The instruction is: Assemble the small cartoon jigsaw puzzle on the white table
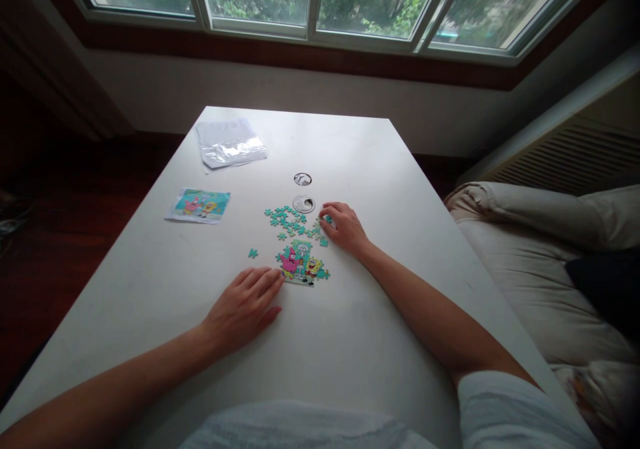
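A partly joined jigsaw puzzle [301,262] of cartoon figures lies on the white table. My left hand [247,302] rests flat beside it, fingers stretched out and fingertips at the puzzle's lower left edge. My right hand [345,228] is at the right side of the loose teal puzzle pieces [293,222], its fingers curled and thumb and forefinger drawn around a small teal piece [329,219], partly hidden by the hand. One single piece [253,253] lies apart, above my left hand.
A picture card [203,206] showing the same figures lies to the left. Behind it is a clear plastic bag with papers [231,144]. Two round grommets [303,204] are set in the table [350,369]. A padded sofa [525,256] stands at the right, windows ahead.
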`<action>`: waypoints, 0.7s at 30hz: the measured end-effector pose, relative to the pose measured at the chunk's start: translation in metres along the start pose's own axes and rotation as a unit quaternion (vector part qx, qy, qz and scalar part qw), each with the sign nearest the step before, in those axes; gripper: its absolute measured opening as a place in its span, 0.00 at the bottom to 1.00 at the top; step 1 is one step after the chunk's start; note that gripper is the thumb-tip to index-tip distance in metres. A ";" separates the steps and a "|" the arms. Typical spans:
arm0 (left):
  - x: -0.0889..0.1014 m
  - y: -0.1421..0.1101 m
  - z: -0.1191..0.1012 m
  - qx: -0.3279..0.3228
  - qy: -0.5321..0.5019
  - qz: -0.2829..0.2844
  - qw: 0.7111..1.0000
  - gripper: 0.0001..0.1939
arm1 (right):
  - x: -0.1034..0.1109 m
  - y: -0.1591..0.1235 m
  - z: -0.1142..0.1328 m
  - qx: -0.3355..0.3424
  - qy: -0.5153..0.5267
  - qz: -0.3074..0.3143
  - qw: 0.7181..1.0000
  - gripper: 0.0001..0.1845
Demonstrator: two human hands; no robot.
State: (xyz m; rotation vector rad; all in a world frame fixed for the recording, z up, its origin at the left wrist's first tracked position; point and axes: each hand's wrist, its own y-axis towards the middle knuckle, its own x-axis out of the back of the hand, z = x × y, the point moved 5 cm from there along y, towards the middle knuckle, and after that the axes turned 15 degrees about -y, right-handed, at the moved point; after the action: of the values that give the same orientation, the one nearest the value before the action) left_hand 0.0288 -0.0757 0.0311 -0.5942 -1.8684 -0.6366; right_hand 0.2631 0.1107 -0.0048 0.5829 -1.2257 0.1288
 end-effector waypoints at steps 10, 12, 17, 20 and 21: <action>-0.002 -0.001 0.006 -0.004 -0.014 -0.010 1.000 0.22 | 0.005 0.000 -0.006 -0.032 0.072 -0.041 0.996 0.10; -0.001 -0.002 0.007 -0.007 -0.021 -0.014 1.000 0.22 | 0.007 0.000 -0.010 -0.048 0.095 -0.060 0.992 0.10; 0.001 -0.004 0.007 -0.018 -0.031 -0.016 0.999 0.20 | 0.011 0.001 -0.021 -0.081 0.118 -0.086 0.986 0.09; 0.000 -0.004 0.006 -0.022 -0.031 -0.012 0.999 0.19 | 0.010 0.001 -0.028 -0.104 0.123 -0.096 0.982 0.09; 0.000 -0.004 0.006 -0.024 -0.030 -0.012 0.999 0.18 | 0.009 0.000 -0.031 -0.111 0.124 -0.097 0.981 0.09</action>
State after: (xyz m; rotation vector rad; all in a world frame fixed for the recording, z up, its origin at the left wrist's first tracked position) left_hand 0.0220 -0.0752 0.0288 -0.6289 -1.9239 -0.6867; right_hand 0.2922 0.1239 -0.0025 0.4735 -0.9206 -0.0969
